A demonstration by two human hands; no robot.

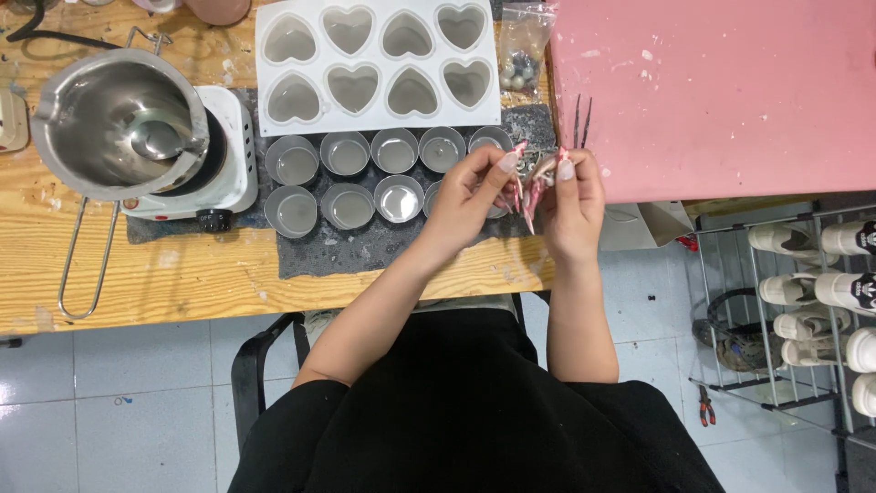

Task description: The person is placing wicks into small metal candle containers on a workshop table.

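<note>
My left hand (467, 203) and my right hand (573, 205) meet above the right end of the grey mat (338, 251). Together their fingertips pinch a small bunch of thin wicks with metal bases (531, 173). Long pink nails point down from both hands. Just under and left of my hands stand several small round tins (351, 205) in two rows, each filled with pale wax. Some tins at the right end are partly hidden by my left hand.
A white heart-shaped mould tray (379, 64) lies behind the tins. A steel melting pot (119, 128) sits on a small white hotplate (228, 164) at left. A pink board (712, 91) covers the right. A shoe rack (803, 301) stands on the tiled floor.
</note>
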